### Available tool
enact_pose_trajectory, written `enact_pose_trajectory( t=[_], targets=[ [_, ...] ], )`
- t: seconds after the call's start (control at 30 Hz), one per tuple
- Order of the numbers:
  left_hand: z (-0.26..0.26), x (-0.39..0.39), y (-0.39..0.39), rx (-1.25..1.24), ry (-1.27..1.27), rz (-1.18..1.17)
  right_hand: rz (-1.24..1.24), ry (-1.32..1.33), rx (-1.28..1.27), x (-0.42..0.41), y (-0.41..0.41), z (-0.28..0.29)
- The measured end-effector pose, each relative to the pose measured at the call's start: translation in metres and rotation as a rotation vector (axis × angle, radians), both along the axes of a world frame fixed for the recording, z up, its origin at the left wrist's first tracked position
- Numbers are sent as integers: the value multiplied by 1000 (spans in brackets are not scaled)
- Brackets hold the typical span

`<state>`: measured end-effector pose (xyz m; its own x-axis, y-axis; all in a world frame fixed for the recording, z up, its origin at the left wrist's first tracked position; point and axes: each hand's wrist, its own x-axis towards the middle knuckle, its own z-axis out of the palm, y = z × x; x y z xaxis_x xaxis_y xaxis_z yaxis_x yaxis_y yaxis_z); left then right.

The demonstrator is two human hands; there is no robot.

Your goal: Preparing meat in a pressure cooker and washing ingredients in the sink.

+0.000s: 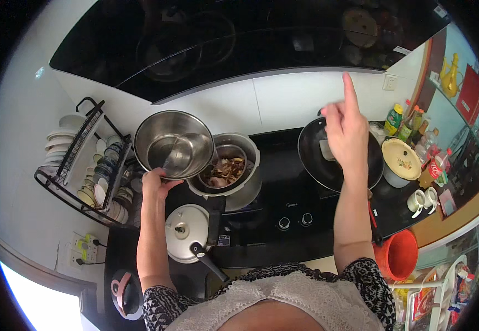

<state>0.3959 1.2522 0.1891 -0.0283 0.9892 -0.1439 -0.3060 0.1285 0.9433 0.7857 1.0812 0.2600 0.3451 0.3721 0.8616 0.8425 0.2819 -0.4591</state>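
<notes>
My left hand (159,182) grips the near rim of a stainless steel bowl (173,145), tilted so its shiny inside shows. Beside and partly below that bowl stands an open pressure cooker pot (257,165) on the stove, holding a smaller metal bowl of sliced brown and pale food (226,171). The cooker's lid (185,231) lies in front of the pot. My right hand (345,124) is raised over a black wok (314,165) with its index finger extended and nothing held. In the wok, a pale flat utensil head (326,149) shows partly behind my wrist.
At left stands a black dish rack (64,161) with plates and bowls. Right of the wok are a lidded enamel pot (400,159), sauce bottles (393,120) and white cups (417,200). A red bucket (403,254) is near my right elbow. The range hood (264,45) hangs above.
</notes>
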Motion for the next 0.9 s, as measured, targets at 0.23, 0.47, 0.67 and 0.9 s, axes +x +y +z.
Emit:
enact_pose_trajectory(
  t=[0.23, 0.47, 0.67, 0.9],
  targets=[
    [5, 11, -3, 27, -5, -5, -337, -144, -106, 28, 54, 80],
    [3, 7, -4, 12, -11, -4, -445, -200, -100, 40, 70, 110],
    [8, 16, -10, 27, 16, -3, -457, -203, -160, 46, 73, 125],
    [2, 10, -3, 27, 31, -26, -222, 11, 83, 41, 52, 114]
  ],
)
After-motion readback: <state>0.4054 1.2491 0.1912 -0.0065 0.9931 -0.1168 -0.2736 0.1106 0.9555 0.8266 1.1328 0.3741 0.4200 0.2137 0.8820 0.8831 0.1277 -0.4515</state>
